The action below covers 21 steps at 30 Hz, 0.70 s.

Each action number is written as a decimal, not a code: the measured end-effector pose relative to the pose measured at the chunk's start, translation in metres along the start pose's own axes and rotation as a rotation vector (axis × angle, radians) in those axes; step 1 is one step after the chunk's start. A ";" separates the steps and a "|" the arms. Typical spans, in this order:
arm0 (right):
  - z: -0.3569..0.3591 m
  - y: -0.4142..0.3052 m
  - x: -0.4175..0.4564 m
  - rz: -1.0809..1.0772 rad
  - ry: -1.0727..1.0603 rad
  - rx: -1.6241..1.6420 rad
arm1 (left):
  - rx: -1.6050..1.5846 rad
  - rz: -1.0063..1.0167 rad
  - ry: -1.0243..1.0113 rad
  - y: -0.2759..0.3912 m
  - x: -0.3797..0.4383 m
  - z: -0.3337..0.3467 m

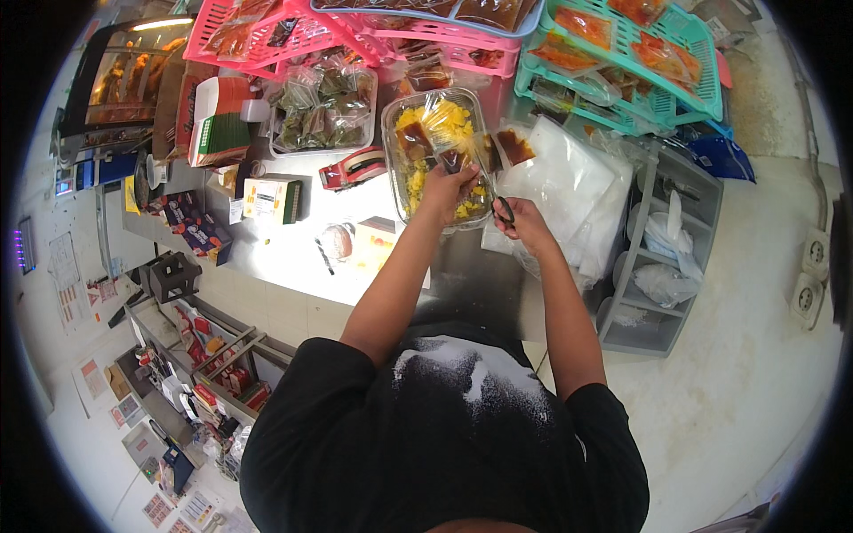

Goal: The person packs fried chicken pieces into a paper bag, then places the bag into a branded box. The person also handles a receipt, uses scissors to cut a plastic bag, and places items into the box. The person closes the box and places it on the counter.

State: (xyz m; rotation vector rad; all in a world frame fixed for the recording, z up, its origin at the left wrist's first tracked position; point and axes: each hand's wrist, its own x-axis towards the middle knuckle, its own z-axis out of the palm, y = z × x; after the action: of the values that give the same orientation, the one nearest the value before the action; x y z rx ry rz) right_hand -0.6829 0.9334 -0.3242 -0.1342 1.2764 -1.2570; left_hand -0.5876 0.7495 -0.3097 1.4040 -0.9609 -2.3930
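Observation:
My left hand (pixel 452 190) reaches over a clear plastic tub (pixel 392 166) and pinches a small clear packet of brown sauce (pixel 455 158). Under it lies crumbly yellow food (pixel 454 118) in small bags, with another sauce packet (pixel 414 140) on the left. At the tub's right side, my right hand (pixel 524 223) grips black-handled scissors (pixel 504 208). Their blades are hard to make out against the plastic. One more brown sauce packet (pixel 515 146) shows just beyond the tub's right rim, above a stack of clear plastic bags (pixel 566 180).
Left of the tub are a red tape dispenser (pixel 353 166), a tray of bagged green leafy food (pixel 323 113) and small boxes (pixel 270 200). Pink baskets (pixel 293 40) and teal baskets (pixel 693 93) line the back. A grey compartment organizer (pixel 660 266) stands at right.

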 end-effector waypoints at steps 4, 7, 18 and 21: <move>0.008 -0.010 -0.003 0.020 0.043 -0.040 | 0.062 -0.018 -0.024 0.005 0.001 -0.007; 0.015 -0.021 0.004 0.002 0.051 -0.016 | 0.108 -0.018 -0.070 0.007 0.004 -0.010; 0.024 -0.035 0.044 -0.030 0.152 0.019 | 0.154 -0.042 -0.090 0.007 0.005 -0.013; 0.030 -0.047 0.042 0.012 0.160 -0.043 | 0.175 0.004 -0.093 0.009 0.006 -0.014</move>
State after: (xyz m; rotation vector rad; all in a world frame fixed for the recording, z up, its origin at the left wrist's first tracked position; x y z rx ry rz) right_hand -0.6979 0.8676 -0.3069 -0.0570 1.4401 -1.2498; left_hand -0.5802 0.7337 -0.3126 1.3545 -1.2211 -2.4418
